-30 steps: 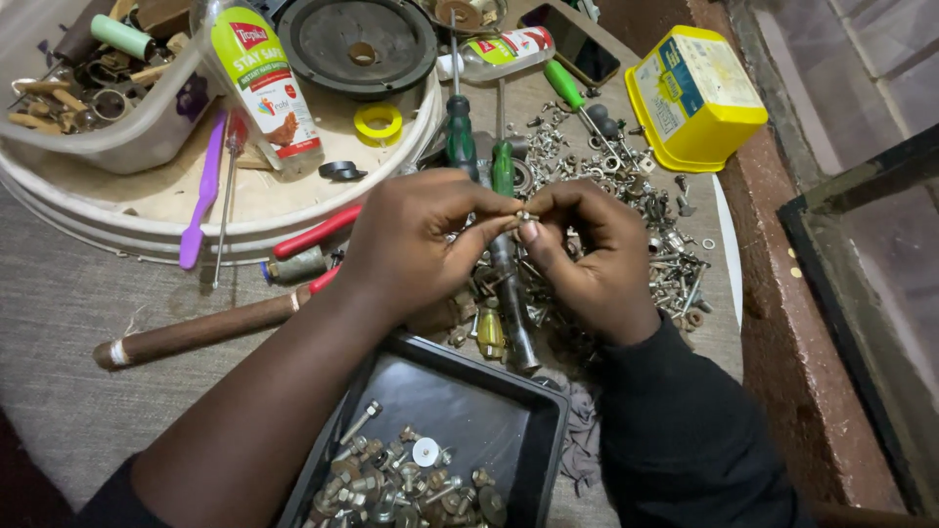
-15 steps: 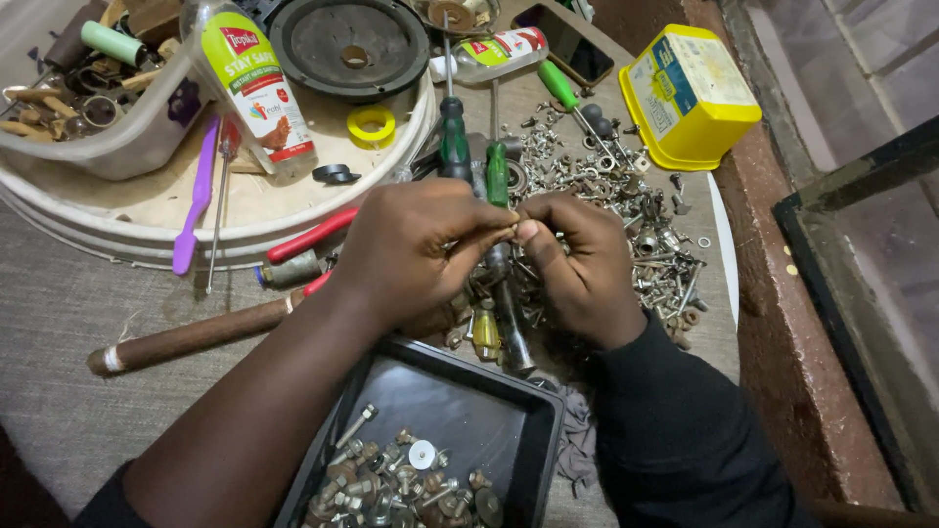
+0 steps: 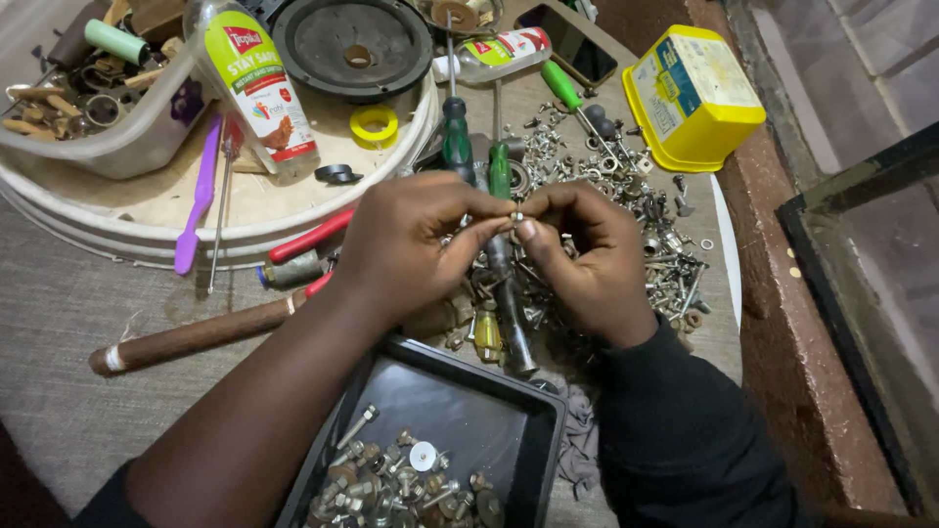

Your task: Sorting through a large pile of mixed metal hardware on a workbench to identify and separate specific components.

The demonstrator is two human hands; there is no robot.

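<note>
While the left hand pinches one end of a small screw, right hand grips the other, above the hardware pile. Screw too tiny to tell axis or heading. Versus earlier: both hands sit slightly higher, black tray unchanged below.

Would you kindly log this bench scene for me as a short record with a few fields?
Left hand: pinches a small metal fastener at its fingertips
Right hand: meets the left on the same piece
Beneath hands: loose pile of screws and nuts, green-handled screwdrivers
Foreground: black tray holding sorted bolts
Left side: round tray, bottle, brown rod
Right side: yellow box
</note>
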